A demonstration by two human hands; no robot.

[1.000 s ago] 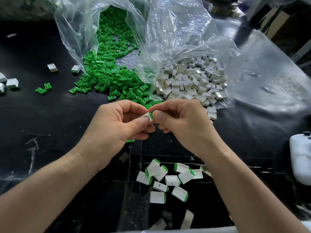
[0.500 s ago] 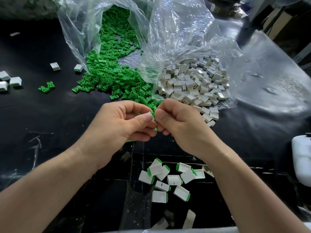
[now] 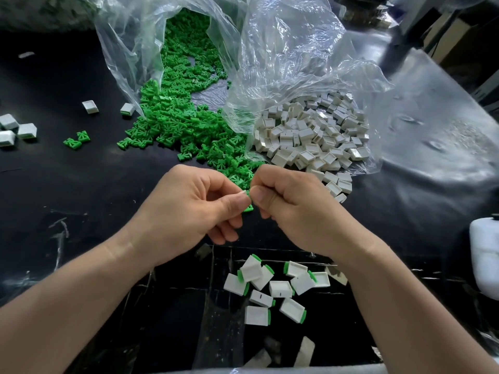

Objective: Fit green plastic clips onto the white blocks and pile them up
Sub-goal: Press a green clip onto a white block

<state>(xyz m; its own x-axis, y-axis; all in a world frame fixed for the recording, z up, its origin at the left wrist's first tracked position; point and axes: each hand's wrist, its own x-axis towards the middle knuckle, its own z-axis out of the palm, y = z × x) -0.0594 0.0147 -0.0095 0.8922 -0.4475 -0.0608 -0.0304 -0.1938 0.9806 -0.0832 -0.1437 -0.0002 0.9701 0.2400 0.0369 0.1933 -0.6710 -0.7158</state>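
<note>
far left: a few loose blocks (image 3: 16,130) huddled at the edge of the black table (image 3: 67,184), 2 more sitting apart further back
stray clips (image 3: 77,140): 2 green ones on their own, just right of those blocks
left bag (image 3: 127,49): clear plastic, mouth open twd me, clip pile (image 3: 183,122) spilling out of it onto the table, tons of em
left hand (image 3: 186,214): fingers curled in, thumb + forefinger pinching a white block (image 3: 244,192), only a sliver of it shows at the thumb tip
green clip (image 3: 248,209): small bit poking out just under that pinch, btwn the two hands, rest is hidden by fingers
right hand (image 3: 294,211): curled too, thumb + forefinger tight on the clip afaict, thumb pressed right up against the left thumb
where the hands are: up off the table, just in front of the clip pile
done pile (image 3: 272,288): near edge, below the hands, white blocks w/ a green strip on one side, loosely heaped, some overlapping
right bag (image 3: 297,49): clear too, block heap (image 3: 313,136) at its mouth, touching the clip pile's right edge, a few blocks trailing out twd the right hand
far right: white container (image 3: 484,260), cut off by the frame, can't tell what it is
</note>
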